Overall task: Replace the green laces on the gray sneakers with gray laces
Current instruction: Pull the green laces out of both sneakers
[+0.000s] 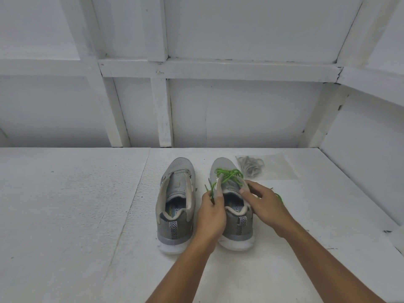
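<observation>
Pulling green lace (227,174) from right shoe (237,228)
Pinching lace with left hand (213,212), steadying shoe's side in gripping right hand (262,204); keeping gray laces (251,166) just beyond shoe, ready

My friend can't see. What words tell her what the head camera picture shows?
The left hand and right hand grip a gray sneaker whose green lace is loosened, at its tongue and side. An unlaced sneaker stands beside it on a white surface, heels toward the camera, with loose gray laces lying beyond.
</observation>
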{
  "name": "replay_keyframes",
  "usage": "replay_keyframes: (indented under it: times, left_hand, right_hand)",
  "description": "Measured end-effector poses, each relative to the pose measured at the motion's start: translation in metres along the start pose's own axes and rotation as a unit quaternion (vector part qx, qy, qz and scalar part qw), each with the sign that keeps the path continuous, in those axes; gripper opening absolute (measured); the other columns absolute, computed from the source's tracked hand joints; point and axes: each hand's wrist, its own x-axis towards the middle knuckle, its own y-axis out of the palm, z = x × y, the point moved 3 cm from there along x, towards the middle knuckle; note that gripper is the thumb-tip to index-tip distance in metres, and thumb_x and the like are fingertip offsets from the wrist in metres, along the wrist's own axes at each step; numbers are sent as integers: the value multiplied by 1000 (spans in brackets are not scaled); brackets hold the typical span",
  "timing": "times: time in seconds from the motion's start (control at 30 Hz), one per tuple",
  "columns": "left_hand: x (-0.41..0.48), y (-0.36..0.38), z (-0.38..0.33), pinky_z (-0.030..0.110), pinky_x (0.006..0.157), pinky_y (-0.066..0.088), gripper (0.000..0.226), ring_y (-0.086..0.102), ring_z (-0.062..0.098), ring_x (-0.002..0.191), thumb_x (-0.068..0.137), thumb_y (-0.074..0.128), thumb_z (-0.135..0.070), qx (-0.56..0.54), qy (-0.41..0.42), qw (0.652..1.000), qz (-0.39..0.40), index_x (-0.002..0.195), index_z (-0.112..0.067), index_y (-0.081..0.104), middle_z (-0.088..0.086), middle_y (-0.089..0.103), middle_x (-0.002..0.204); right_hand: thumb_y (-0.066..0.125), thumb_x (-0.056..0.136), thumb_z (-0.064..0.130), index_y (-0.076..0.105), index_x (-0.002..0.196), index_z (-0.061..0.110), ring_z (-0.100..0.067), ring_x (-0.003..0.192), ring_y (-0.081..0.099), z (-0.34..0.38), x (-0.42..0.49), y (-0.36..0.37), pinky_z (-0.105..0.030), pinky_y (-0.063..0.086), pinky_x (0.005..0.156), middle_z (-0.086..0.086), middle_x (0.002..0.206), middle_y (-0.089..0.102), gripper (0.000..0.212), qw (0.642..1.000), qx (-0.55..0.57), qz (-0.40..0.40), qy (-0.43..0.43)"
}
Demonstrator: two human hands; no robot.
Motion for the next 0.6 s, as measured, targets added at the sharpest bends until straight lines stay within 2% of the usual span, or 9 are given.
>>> replay_keyframes:
  times: [0.07,0.13,0.17,0.2,0.27,0.33,0.47,0.53,0.6]
  left_hand:
    - [-5,-1,-5,38,102,44,52,55,14,117,97,37,-56,14,5,1000,-3,139,-26,41,-2,59,130]
    - [-13,-3,-13,36,113,32,60,36,17,138,100,37,-47,41,23,999,-5,151,-21,22,0,37,152]
    - [-20,-4,-20,34,117,24,63,24,16,144,101,37,-43,52,41,998,-4,154,-19,14,-2,26,157]
    - [-26,-4,-26,32,117,21,61,19,15,146,101,38,-40,54,68,996,-1,153,-19,14,-4,23,157]
    - [-34,-2,-33,34,112,29,41,31,16,139,100,39,-38,43,115,992,6,140,-28,31,-8,39,143]
    - [-30,1,-35,40,107,38,37,44,20,128,99,39,-41,33,105,994,3,132,-25,38,-1,48,133]
    - [-5,4,-27,42,94,45,50,54,30,115,99,35,-48,36,-10,999,-34,130,-9,39,18,47,134]
    - [4,5,-25,37,87,45,49,55,29,111,99,35,-48,22,-38,998,-49,125,-6,41,17,50,130]
    - [6,6,-24,32,79,42,47,54,25,106,99,36,-47,16,-50,997,-62,121,-6,43,13,52,126]
  right_hand:
    - [60,91,43,61,125,41,-4,110,61,-2,2,-2,-41,51,96,20,115,66,34,1000,3,10,0]
    - [63,83,54,59,120,48,-6,112,60,-4,3,-5,-43,51,97,18,118,65,38,1000,3,23,3]
    - [63,77,62,55,120,53,-8,114,59,-3,4,-7,-43,50,98,16,122,63,45,1000,-2,19,12]
    - [62,74,66,51,124,55,-11,116,58,-2,5,-10,-43,49,99,15,127,59,52,1000,-16,9,16]
    - [62,82,59,45,137,46,-14,115,57,8,7,-18,-34,45,97,15,131,50,59,997,-70,-17,1]
    - [63,89,43,45,141,35,-16,117,55,23,9,-25,-29,43,94,12,135,46,55,991,-112,-54,-52]
    - [66,90,25,65,119,27,-13,130,42,50,10,-19,-29,35,106,6,140,47,29,969,-173,-51,-166]
    - [65,90,23,70,107,26,-13,133,38,54,15,-9,-33,32,110,6,142,45,18,958,-216,-17,-186]
    - [63,91,23,71,104,26,-14,136,33,57,18,0,-35,27,113,6,146,41,15,948,-250,15,-195]
